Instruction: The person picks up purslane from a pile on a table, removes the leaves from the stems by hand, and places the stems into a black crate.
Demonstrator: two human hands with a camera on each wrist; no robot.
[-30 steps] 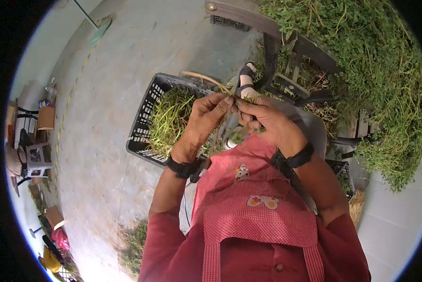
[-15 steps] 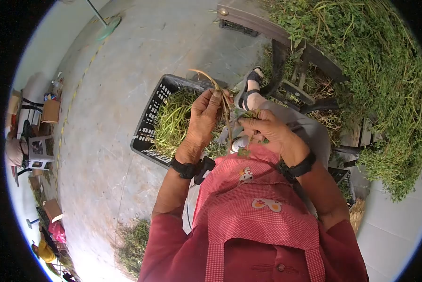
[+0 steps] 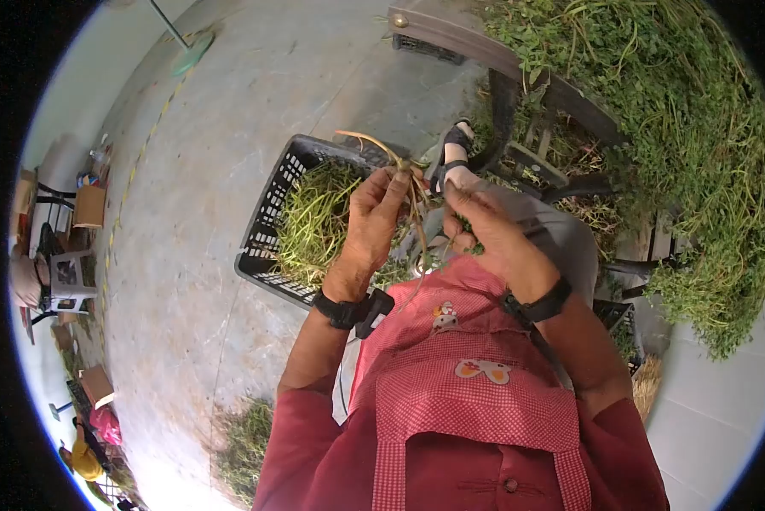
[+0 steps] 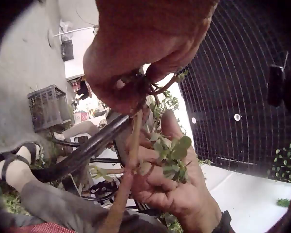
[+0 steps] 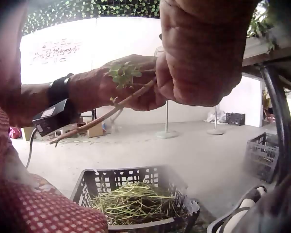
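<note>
My left hand point(image 3: 372, 220) pinches a long pale-brown plant stem point(image 3: 367, 138) between thumb and fingers, over the right side of a black crate point(image 3: 267, 196). Thinner stalks hang below that grip toward the apron. A short gap away, my right hand point(image 3: 495, 232) has its fingers curled round small leafy sprigs; bits of green show among them. Rounded leaves point(image 4: 172, 155) stand out before the right hand's fingers in the left wrist view. Close to the right fist in the right wrist view, the stem point(image 5: 97, 119) slants down to the left. Loose green-yellow stems point(image 3: 310, 221) lie in the crate.
A big heap of leafy plants point(image 3: 681, 153) covers the table at right, behind its dark wooden edge point(image 3: 459, 38). A sandalled foot point(image 3: 457, 153) is beside the table leg. More greens point(image 3: 244, 447) lie on the floor at lower left. A second crate point(image 5: 263, 155) stands farther off.
The hands were together on the plant one second ago, then drew apart. Since then my right hand has risen slightly, while the left keeps its hold on the stem.
</note>
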